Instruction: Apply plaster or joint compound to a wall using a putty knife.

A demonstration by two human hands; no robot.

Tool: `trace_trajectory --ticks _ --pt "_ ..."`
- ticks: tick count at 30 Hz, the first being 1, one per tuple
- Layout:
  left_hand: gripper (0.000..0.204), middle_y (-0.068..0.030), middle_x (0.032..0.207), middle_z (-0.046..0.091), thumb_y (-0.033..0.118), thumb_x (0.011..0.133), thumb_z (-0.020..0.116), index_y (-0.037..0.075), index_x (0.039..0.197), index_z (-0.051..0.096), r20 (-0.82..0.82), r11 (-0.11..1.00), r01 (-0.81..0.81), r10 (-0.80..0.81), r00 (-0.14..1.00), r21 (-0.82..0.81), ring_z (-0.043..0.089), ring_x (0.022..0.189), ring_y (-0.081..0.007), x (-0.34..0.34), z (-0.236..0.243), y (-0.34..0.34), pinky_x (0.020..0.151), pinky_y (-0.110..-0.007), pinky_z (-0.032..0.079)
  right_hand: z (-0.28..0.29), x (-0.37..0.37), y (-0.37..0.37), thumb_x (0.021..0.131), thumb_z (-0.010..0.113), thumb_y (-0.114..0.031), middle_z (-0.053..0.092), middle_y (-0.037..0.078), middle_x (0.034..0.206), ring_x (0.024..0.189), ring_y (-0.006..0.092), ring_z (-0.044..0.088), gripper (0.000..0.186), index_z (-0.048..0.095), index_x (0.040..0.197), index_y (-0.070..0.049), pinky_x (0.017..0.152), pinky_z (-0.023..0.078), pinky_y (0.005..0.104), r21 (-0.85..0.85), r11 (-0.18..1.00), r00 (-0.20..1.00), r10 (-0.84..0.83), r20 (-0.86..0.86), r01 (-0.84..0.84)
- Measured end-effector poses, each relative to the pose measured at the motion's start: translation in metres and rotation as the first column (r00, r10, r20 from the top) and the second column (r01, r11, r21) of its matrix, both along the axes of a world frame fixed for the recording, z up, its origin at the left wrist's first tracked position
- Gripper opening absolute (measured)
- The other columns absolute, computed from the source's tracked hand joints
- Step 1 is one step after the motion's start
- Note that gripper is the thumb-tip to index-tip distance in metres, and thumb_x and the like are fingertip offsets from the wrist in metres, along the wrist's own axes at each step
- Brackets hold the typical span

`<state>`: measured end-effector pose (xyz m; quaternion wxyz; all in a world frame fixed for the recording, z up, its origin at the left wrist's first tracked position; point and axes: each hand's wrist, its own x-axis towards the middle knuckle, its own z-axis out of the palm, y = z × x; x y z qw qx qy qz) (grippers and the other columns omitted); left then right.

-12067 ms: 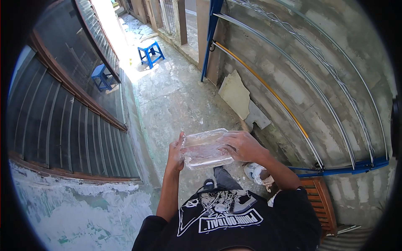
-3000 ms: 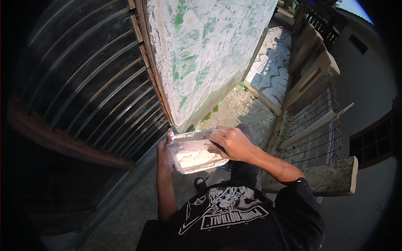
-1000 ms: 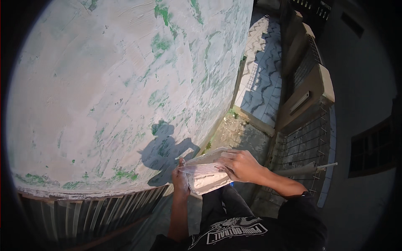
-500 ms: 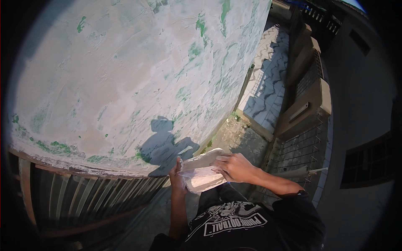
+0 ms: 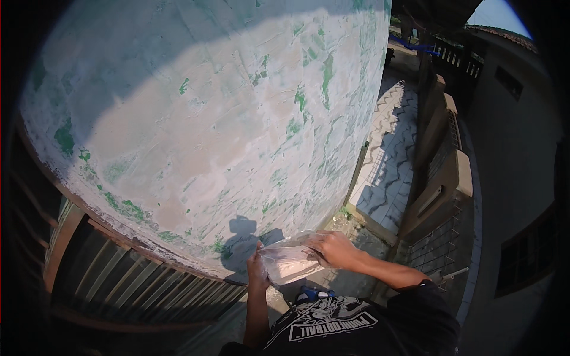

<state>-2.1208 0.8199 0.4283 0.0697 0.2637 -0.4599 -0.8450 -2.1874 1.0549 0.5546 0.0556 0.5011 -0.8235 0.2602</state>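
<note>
Tub (image 5: 288,263) (clear plastic, pale smeary stuff inside) is up in both hands, off the ground, in front of the patchy white-and-green wall (image 5: 208,127), near that wall's lower right part as seen. Left hand (image 5: 256,268): grip closed on the tub's left end, thumb standing up along the side; the other fingers are mostly hidden. Right hand (image 5: 333,249): fingers bent in over the tub's right end, grip partly curled; can't tell if it has the rim or something inside, fingertips are too unclear. Tub sits tilted. Person's shadow (image 5: 242,238) falls on the wall just behind the tub. Slatted window (image 5: 133,279) in a wooden frame adjoins the wall's lower edge, on the left. Right of the wall: tiled path (image 5: 385,178) with dark zigzags, then a low fence (image 5: 448,172), then a shaded house (image 5: 513,160) farthest out. Dark printed shirt (image 5: 335,320) is nearest the camera, well out from the wall.
</note>
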Motion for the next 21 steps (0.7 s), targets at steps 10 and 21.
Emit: trace_trajectory --ticks 10,21 --pt "0.04 -0.008 0.081 0.065 0.039 0.095 0.054 0.0 0.093 0.061 -0.072 1.0 -0.022 0.022 0.997 0.004 0.064 0.066 -0.0176 -0.01 0.029 -0.012 0.061 -0.032 0.054 0.008 -0.035 -0.015 0.086 0.057 -0.021 0.066 0.014 0.095 0.082 0.0358 0.063 0.028 0.063 0.109 -0.006 0.069 0.051 0.0441 0.015 0.999 0.999 0.045 0.013 -0.046" --pt "0.033 -0.0082 0.093 0.066 0.027 0.097 0.053 0.002 0.117 0.057 -0.137 0.998 -0.061 0.063 0.989 0.023 0.065 0.076 -0.0206 -0.018 0.018 -0.033 0.07 -0.035 0.054 0.013 -0.039 -0.036 0.083 0.058 -0.021 0.067 0.014 0.094 0.081 0.0351 0.064 0.029 0.064 0.107 -0.007 0.069 0.052 0.0446 -0.02 0.992 0.992 0.123 -0.003 -0.123"
